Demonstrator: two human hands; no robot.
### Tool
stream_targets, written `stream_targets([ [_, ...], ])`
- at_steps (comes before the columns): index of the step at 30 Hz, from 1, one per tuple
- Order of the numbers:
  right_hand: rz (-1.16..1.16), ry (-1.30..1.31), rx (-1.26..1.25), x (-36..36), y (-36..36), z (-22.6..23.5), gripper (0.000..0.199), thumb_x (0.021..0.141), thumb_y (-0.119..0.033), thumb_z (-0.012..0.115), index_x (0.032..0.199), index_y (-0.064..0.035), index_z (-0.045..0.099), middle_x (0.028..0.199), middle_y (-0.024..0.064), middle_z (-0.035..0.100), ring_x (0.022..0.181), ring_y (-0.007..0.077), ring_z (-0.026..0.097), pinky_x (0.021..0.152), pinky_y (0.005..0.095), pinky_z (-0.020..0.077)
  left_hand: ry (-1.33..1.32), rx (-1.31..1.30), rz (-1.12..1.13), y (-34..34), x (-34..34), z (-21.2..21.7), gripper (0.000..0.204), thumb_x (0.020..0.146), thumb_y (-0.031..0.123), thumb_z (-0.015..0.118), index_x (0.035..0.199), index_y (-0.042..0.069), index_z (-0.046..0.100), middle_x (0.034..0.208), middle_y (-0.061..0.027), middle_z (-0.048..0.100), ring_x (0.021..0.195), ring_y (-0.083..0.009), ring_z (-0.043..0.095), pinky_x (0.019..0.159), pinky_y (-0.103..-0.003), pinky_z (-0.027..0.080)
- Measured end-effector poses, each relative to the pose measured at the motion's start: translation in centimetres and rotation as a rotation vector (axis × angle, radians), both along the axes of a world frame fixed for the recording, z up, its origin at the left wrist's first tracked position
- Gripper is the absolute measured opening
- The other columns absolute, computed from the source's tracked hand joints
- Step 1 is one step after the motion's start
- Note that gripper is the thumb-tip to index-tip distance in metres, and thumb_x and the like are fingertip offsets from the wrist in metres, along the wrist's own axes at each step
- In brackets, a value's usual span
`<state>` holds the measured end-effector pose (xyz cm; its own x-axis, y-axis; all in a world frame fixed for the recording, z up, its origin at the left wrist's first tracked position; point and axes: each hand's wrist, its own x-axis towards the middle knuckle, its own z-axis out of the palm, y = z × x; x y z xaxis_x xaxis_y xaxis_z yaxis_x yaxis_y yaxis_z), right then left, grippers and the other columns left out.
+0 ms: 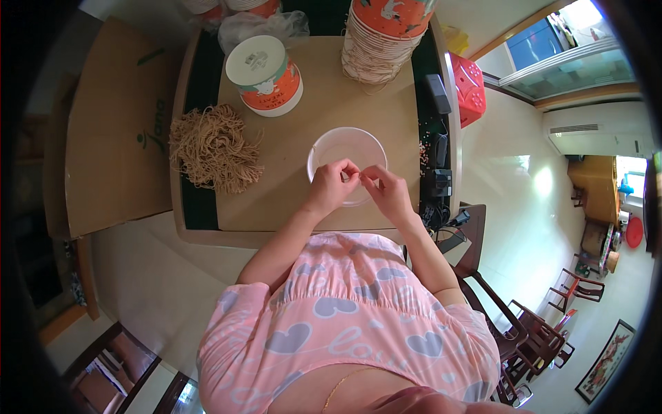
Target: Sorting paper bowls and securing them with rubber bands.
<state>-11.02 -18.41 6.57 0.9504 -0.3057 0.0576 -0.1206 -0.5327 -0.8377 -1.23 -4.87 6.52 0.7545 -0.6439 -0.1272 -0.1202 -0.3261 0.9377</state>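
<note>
Head view: both hands' fingers (350, 172) pinch string above white bowl (345, 148).

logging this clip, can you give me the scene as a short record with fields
left hand: left hand over the white bowl, fingers pinched on something small, unclear what
right hand: right hand at the bowl's near rim, fingers pinched toward the left hand
left of bowl: heap of tan strings
behind bowl: orange lidded tub, stack of cups
surface: tan table
</note>
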Motion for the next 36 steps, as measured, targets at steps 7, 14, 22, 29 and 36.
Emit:
stream_targets([
  [7,-0.032,0.045,0.046,-0.1,-0.2,1.0,0.009,0.084,-0.007,0.064,0.092,-0.0048,0.062,0.075,0.0079,0.065,0.054,0.0153,0.053,0.052,0.0268,0.0431,-0.020,-0.005,-0.020,0.2,0.1,0.4,0.009,0.082,0.009,0.066,0.086,0.001,0.065,0.070,-0.0049,0.066,0.056,-0.0078,0.055,0.054,-0.024,0.045],
  [14,-0.009,-0.136,-0.025,-1.0,-0.5,0.9,0.011,0.079,-0.003,0.069,0.087,-0.0050,0.062,0.088,0.0087,0.060,0.061,0.0182,0.058,0.053,0.0282,0.0464,0.127,0.082,-0.179,0.7,0.4,3.0,0.012,0.086,0.012,0.064,0.089,0.001,0.066,0.069,-0.0023,0.063,0.062,-0.0062,0.054,0.059,-0.023,0.045],
  [22,-0.122,-0.089,0.069,-2.5,-0.6,-1.4,0.010,0.077,0.000,0.068,0.083,-0.0042,0.061,0.082,0.0069,0.055,0.060,0.0141,0.053,0.054,0.0254,0.0445,0.271,-0.235,-0.072,1.2,0.0,4.0,0.010,0.087,0.010,0.063,0.084,0.001,0.065,0.066,0.0028,0.058,0.058,-0.0034,0.047,0.053,-0.022,0.039],
  [29,-0.153,-0.248,-0.188,-1.3,-0.4,-0.5,0.011,0.079,0.002,0.064,0.088,-0.0013,0.058,0.084,0.0095,0.058,0.068,0.0192,0.059,0.062,0.0279,0.0482,0.341,-0.118,-0.177,1.6,0.9,6.1,0.008,0.089,0.005,0.060,0.088,-0.001,0.064,0.080,0.0021,0.061,0.069,-0.0044,0.053,0.064,-0.020,0.044],
  [36,-0.234,-0.057,0.116,0.7,-0.9,0.8,0.020,0.087,-0.001,0.058,0.107,-0.0017,0.059,0.076,0.0055,0.060,0.066,0.0105,0.057,0.061,0.0235,0.0457,-0.407,0.246,0.000,2.6,2.8,5.0,0.023,0.084,0.010,0.062,0.106,0.006,0.061,0.095,-0.0099,0.062,0.083,-0.0276,0.064,0.069,-0.037,0.052],
])
